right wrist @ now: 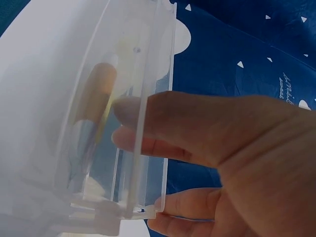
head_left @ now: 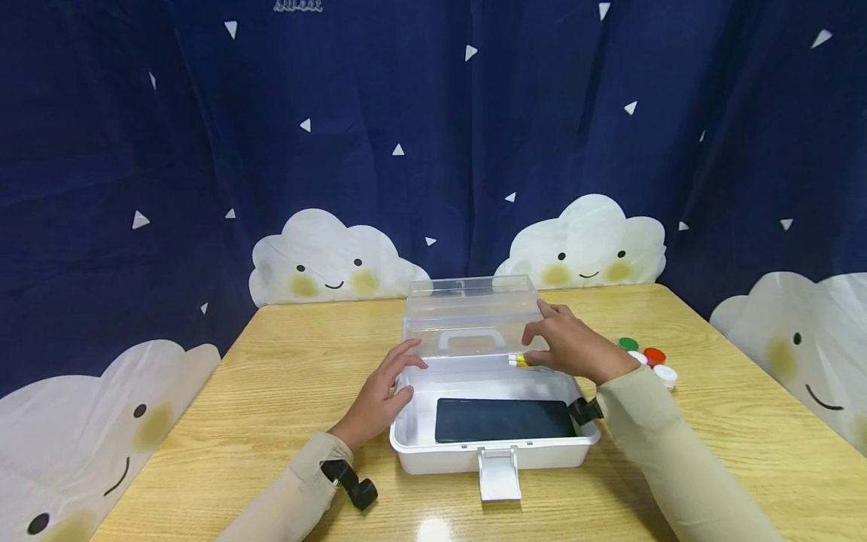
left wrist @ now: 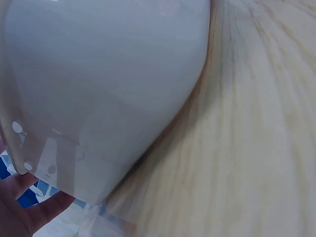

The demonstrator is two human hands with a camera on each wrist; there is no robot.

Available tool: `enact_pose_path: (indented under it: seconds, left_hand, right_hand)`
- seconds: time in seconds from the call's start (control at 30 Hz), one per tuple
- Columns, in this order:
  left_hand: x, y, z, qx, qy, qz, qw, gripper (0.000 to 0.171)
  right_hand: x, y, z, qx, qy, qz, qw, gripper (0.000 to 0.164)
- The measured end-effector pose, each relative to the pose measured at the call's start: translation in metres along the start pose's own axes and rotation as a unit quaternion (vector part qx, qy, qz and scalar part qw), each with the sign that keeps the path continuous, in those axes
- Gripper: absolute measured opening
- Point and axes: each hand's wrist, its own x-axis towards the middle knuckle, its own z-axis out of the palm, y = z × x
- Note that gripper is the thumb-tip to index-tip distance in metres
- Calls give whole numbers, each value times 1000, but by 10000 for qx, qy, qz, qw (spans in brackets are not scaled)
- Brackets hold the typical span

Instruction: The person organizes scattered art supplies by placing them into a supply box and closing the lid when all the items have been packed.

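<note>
A white plastic case (head_left: pixel 433 455) stands on the table, its clear lid (head_left: pixel 467 297) raised behind it. Inside lies a dark flat rectangular slab (head_left: pixel 504 420). Toward the case's back right are yellow stick-like pieces with white ends (head_left: pixel 518 360); through the clear plastic one shows as an orange-yellow stick (right wrist: pixel 98 84). My right hand (head_left: pixel 572 345) reaches over the right side, thumb and index fingertips right beside these sticks with a gap between them. Its other fingers (right wrist: pixel 190 205) are at the lid's corner. My left hand (head_left: pixel 379 395) is at the left rim, fingers spread.
Several round lids, a green one (head_left: pixel 628 344), a red one (head_left: pixel 654 356) and white ones (head_left: pixel 665 376), sit right of the case. A white latch flap (head_left: pixel 500 478) hangs down in front. A blue curtain (head_left: pixel 433 113) backs the wooden table (head_left: pixel 305 354).
</note>
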Motion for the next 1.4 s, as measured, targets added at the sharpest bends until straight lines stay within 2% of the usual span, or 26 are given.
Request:
enact_pose_path:
  seconds: [0.2,0.47,0.7,1.4]
  left_hand:
    - [0,-1,0,13,4,-64,10000,40]
    - [0,-1,0,36,20,84,10000,42]
    - [0,0,-1,23,-25,-46,10000,42]
    - [0,0,0,42,15,24,10000,41]
  right_hand:
    - [0,4,-3,121,-138,-9,9998,16]
    - [-3,13,-11,310,-171,-244,9991,19]
    - [-4,19,-16,302,-150,-334,9989,19]
    - [-9,34,-25,482,-161,-106,9987,29]
